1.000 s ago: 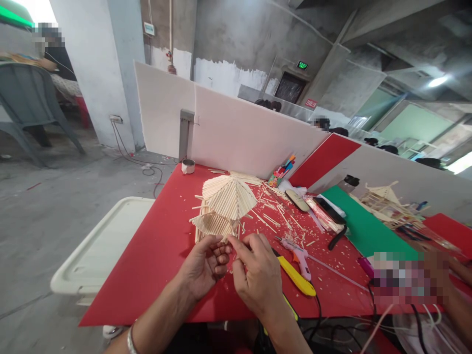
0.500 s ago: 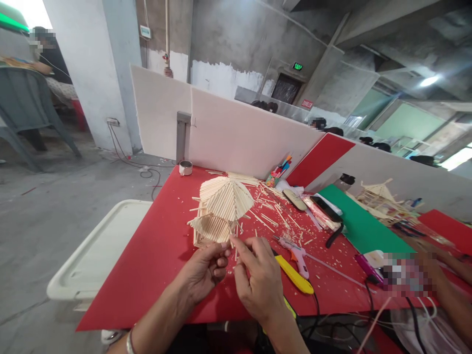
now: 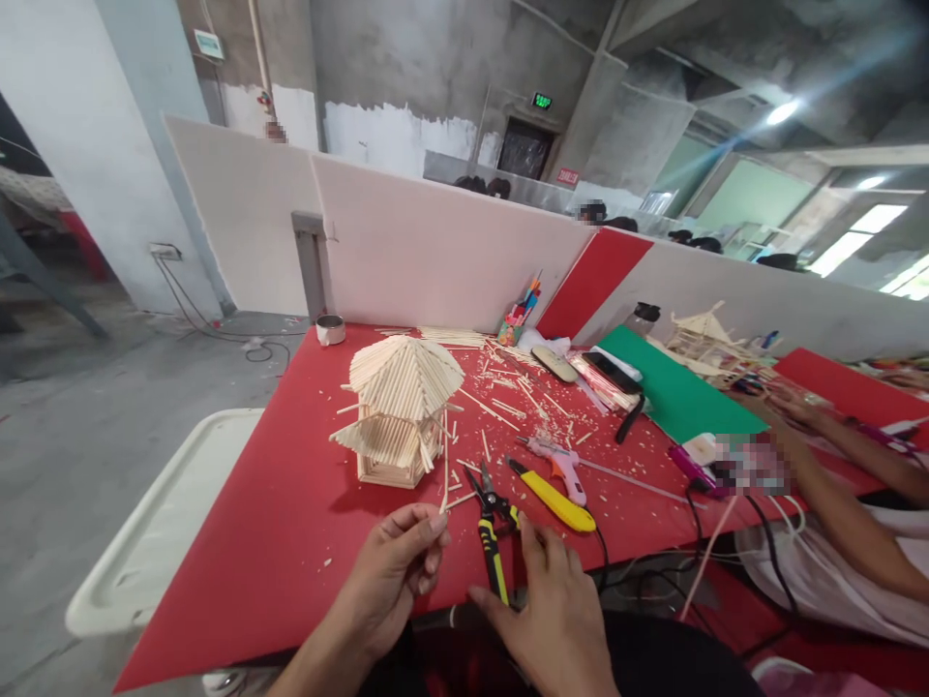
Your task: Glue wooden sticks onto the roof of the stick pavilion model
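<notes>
A pen cup [image 3: 509, 332] stands beside the pale partition [image 3: 428, 252]; beyond, a green sign [image 3: 541, 101] glows.

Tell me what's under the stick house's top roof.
Below the top roof, a slanted lower panel and stacked sticks show. Whatever lies further in cannot be seen; they cover it.

Here's the left hand [image 3: 396, 566], thumb and finger pinching a thin, pale wooden stick [image 3: 445, 479], and there's the right hand [image 3: 557, 600], spread about the handles of black-and-yellow metal shears [image 3: 490, 508], blades parted! Beyond, a pale, peaked-roof model house of wooden sticks [image 3: 406, 382] sits on the red tabletop [image 3: 290, 542]; right of the shears lie a long yellow cutter [image 3: 557, 500] and a pink plastic glue gun [image 3: 562, 468].
</notes>
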Tool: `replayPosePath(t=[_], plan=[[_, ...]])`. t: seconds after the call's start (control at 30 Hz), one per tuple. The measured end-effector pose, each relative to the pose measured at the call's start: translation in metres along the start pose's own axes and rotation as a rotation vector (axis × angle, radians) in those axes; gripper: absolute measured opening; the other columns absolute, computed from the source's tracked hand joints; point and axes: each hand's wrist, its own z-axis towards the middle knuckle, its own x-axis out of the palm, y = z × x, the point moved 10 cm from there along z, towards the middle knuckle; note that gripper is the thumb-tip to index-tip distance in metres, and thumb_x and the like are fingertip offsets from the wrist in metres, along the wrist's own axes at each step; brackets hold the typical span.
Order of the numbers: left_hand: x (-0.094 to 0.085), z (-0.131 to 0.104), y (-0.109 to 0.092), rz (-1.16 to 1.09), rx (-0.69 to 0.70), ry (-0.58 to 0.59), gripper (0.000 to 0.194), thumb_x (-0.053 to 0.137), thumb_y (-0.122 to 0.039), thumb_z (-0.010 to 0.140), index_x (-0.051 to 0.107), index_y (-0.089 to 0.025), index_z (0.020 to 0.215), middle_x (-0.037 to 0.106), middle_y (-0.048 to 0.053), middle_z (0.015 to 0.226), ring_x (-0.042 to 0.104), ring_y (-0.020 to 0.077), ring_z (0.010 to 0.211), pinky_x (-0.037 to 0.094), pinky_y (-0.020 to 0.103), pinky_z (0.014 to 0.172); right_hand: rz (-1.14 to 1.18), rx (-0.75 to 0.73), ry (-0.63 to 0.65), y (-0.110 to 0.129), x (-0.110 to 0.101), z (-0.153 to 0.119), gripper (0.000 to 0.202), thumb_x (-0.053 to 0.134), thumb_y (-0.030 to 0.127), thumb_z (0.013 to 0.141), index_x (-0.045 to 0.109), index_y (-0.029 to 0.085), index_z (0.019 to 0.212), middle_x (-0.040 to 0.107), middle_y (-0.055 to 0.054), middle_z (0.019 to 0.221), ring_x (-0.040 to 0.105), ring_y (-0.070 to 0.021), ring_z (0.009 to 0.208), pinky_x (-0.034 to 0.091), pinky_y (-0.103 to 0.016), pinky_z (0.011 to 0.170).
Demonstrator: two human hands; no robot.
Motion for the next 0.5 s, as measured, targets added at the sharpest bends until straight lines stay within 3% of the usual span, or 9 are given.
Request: replayPosePath(t=[0.1, 0.27, 0.37, 0.5], plan=[[0.003, 0.001, 0.006, 0.013, 0.012, -0.039, 0.033, 0.088, -0.031, 0.050, 0.063, -0.013, 0.064, 0.059, -0.002, 0.056, 0.041, 0.0037, 0.042, 0.028, 0.015, 0.037, -0.108, 0.032, 0.090, 0.008, 0.006, 0.005, 0.079, 0.073, 0.057, 0.059, 0.054, 0.018, 0.125, 0.058, -0.021, 0.114, 0.056, -0.0381, 0.097, 0.045, -0.048, 0.072], [0.004, 0.001, 0.004, 0.023, 0.048, -0.093, 0.037, 0.090, -0.031, 0.045, 0.064, -0.014, 0.065, 0.056, -0.003, 0.053, 0.042, 0.0040, 0.043, 0.030, 0.015, 0.038, -0.160, 0.052, 0.143, -0.002, 0.013, 0.015, 0.068, 0.067, 0.023, 0.056, 0.055, 0.018, 0.122, 0.060, -0.016, 0.099, 0.057, -0.0342, 0.090, 0.042, -0.042, 0.071], [0.005, 0.003, 0.002, 0.060, 0.084, -0.098, 0.035, 0.089, -0.033, 0.047, 0.065, -0.014, 0.064, 0.055, -0.004, 0.050, 0.042, 0.0039, 0.041, 0.030, 0.015, 0.038, 0.069, 0.102, 0.124, -0.020, 0.014, 0.009, 0.064, 0.056, 0.015, 0.059, 0.053, 0.017, 0.123, 0.061, -0.014, 0.096, 0.060, -0.0308, 0.089, 0.046, -0.041, 0.072], [0.013, 0.007, 0.004, 0.122, 0.135, -0.093, 0.033, 0.087, -0.035, 0.051, 0.065, -0.014, 0.064, 0.054, -0.004, 0.046, 0.042, 0.0044, 0.040, 0.030, 0.015, 0.038, 0.466, 0.080, 0.108, -0.015, 0.003, -0.010, 0.072, 0.047, 0.013, 0.064, 0.038, 0.019, 0.135, 0.056, -0.011, 0.122, 0.056, -0.0246, 0.113, 0.048, -0.037, 0.091]])
